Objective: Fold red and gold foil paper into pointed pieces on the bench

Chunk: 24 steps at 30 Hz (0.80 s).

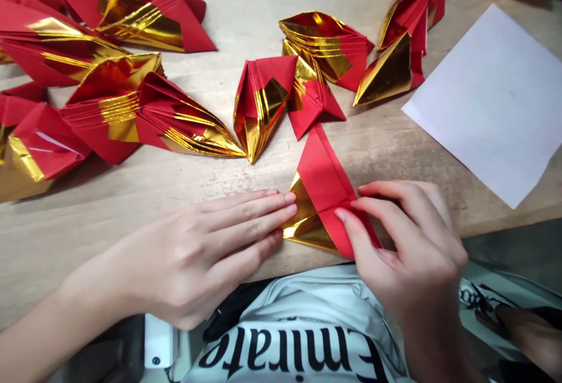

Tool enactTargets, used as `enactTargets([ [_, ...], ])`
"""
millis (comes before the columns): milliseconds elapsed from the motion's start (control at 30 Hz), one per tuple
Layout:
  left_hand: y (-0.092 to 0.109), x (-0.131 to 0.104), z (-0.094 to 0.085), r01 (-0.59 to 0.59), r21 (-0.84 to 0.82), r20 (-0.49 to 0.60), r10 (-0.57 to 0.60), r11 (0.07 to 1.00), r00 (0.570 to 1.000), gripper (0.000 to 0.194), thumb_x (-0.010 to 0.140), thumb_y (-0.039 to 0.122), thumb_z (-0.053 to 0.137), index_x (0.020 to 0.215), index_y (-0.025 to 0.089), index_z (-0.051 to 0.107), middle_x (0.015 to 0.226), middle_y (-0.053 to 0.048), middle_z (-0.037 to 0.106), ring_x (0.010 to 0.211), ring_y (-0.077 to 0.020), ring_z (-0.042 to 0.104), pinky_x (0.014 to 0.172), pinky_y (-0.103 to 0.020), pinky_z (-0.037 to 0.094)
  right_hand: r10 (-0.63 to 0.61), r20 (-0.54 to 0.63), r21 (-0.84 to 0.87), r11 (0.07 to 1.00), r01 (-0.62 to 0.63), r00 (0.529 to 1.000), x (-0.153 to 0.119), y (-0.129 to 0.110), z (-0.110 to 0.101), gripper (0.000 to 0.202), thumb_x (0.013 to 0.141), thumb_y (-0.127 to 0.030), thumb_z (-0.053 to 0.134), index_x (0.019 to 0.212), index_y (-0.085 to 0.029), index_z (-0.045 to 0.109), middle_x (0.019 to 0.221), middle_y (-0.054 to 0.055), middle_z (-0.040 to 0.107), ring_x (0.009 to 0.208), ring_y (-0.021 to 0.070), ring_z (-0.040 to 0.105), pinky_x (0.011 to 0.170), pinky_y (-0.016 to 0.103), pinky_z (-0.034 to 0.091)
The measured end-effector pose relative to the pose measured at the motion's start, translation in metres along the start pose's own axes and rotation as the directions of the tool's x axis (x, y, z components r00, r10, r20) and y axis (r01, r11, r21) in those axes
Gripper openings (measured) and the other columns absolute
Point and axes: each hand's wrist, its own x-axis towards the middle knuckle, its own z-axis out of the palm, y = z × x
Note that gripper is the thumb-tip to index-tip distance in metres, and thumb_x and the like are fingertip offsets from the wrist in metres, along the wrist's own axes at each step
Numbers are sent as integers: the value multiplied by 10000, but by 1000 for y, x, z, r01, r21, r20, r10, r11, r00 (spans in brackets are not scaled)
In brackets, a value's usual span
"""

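The right hand point(406, 236) pinches the edge of a partly folded red-and-gold foil paper point(322, 175) directly before it; the left hand point(193, 248), fingers straight and together, touches its gold side. Matched edges and firm, even pressure should give a crisp crease. Beneath is a pale wooden table point(377, 146); beyond the left hand lie pleated red-and-gold paper pieces point(184, 119).

Reads "Emirate" in large black letters point(292, 351) across the white shirt point(307, 292) at the bottom centre of the frame, upside down in view, with the capital E toward the right and the last readable e toward the left. Shows also, just above the word, small dark marks point(290, 317), too little visible to read.
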Motion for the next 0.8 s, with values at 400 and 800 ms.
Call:
enactTargets([
  [400,-7,-6,3,-29,-93,-39,26,995,999,419,756,41,517,1138,-30,674,1447,-290,582,1485,-385,424,1165,-554,496,-28,15,-35,999,29,999,1,0,-1,81,841,-123,775,903,-134,725,973,108,733,917,286,678,840,473,562],
  [800,0,1,-1,-32,33,14,32,999,999,271,926,65,533,1129,17,705,1394,-267,628,1457,-379,446,1162,-553,499,3,19,-18,1000,-3,1000,0,0,0,89,846,-133,771,921,-148,726,983,106,733,930,287,670,854,484,560],
])
